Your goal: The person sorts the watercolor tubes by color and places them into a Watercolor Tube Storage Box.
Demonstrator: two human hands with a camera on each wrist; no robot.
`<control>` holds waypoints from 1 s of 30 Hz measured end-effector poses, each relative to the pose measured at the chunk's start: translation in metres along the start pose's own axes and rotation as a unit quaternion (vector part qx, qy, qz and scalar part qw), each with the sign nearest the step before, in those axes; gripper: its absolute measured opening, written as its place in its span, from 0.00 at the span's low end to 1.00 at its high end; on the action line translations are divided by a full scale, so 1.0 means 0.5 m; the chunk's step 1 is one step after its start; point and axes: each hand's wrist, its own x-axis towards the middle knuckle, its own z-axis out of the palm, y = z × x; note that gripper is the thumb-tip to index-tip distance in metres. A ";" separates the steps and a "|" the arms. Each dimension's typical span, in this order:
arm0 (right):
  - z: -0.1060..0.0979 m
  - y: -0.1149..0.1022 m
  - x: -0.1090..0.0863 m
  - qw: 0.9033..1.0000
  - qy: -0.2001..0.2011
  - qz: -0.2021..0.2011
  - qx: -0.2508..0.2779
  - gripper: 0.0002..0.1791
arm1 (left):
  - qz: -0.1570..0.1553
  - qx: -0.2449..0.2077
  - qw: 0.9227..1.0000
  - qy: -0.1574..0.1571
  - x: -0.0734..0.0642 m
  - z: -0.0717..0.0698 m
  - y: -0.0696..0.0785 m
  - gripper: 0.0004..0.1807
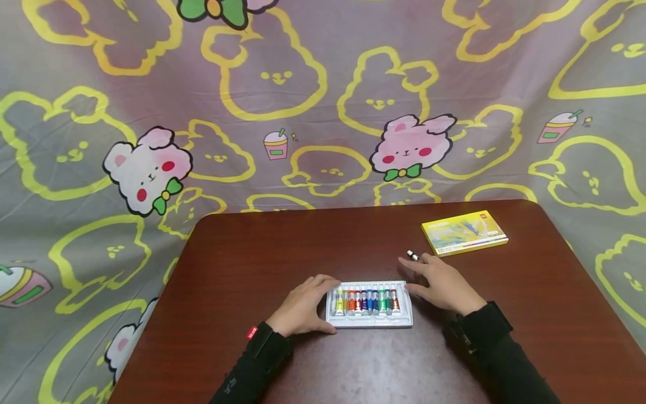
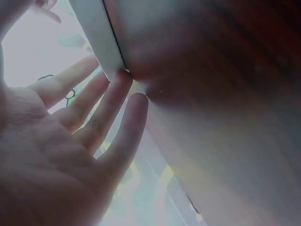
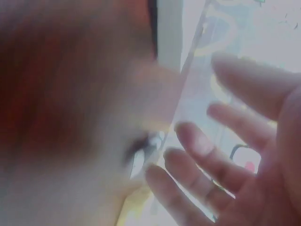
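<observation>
A white plastic tray (image 1: pixel 370 322) lies on the table with a row of small paint tubes (image 1: pixel 373 302) in several colours, from yellow through red and blue to green and brown. At its left end is my left hand (image 1: pixel 303 307), thumb near the front corner and fingers at the back corner. In the left wrist view those fingers (image 2: pixel 115 101) are straight, with tips at the tray's edge. My right hand (image 1: pixel 446 283) is spread past the tray's right end, thumb close to its corner. Just beyond the right fingertips lies a small black-and-white tube (image 1: pixel 413 255).
A flat yellow box (image 1: pixel 465 233) with a printed picture lies at the back right of the brown table (image 1: pixel 282 241). Behind the table hangs a grey cloth (image 1: pixel 323 134) with yellow outlines and cartoon faces.
</observation>
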 end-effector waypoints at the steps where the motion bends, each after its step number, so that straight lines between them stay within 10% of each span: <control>1: -0.004 0.004 0.003 1.000 0.009 0.015 -0.003 0.36 | -0.001 0.002 1.000 -0.001 0.000 -0.001 0.000 0.55; 18: 0.014 0.038 0.034 0.996 0.064 0.052 -0.044 0.17 | 0.001 0.010 1.000 -0.004 0.001 -0.001 -0.001 0.55; 30: 0.012 0.039 0.029 0.997 0.028 0.065 -0.015 0.26 | 0.006 0.007 1.000 0.000 0.002 -0.002 0.000 0.55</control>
